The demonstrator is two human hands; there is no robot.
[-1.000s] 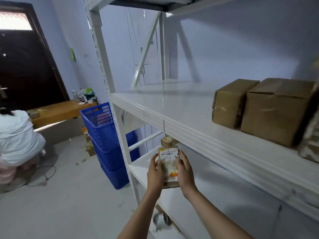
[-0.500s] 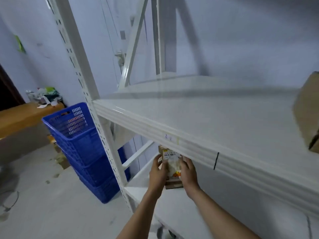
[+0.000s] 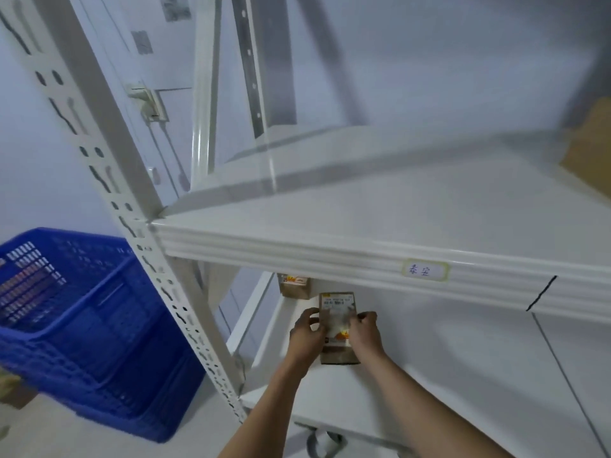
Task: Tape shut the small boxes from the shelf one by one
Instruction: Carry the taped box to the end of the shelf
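— where are the person's arms?
— both bare forearms rise from the near edge and converge toward the middle, reaching far and slightly left.
— and the hands?
— the left hand (image 3: pixel 305 330) and right hand (image 3: pixel 365 328) sit side by side, close together, backs toward the camera, fingers curled inward.
— gripping?
— each grips one side of the small box (image 3: pixel 337 322) between them.

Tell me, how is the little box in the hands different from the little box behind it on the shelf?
The held box is gripped by the left hand and right hand; the far box sits untouched. The held box shows fully, while the far box is half hidden under the shelf edge. Both are small, brown and labelled.
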